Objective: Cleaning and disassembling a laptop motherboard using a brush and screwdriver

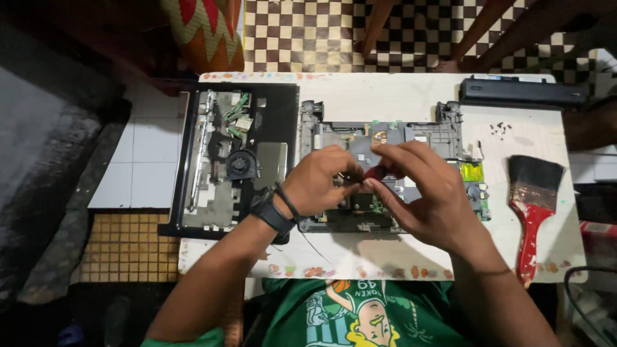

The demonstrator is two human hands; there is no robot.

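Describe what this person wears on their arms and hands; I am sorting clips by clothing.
Both forearms are bare, with no gloves. The left hand has a black wristwatch and a thin black band at the wrist. The right hand has only a thin dark thread around the wrist. A green short sleeve edges the left arm.

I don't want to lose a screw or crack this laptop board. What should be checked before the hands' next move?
1. Both hands on the tool: ok; left hand and right hand meet at a small red tool.
2. Tool tip seated: cannot tell, fingers hide it.
3. Laptop board frame flat on the table: ok.
4. Loose screws kept apart: ok, beside the paintbrush.
5. Opened case with fan clear of the hands: ok.
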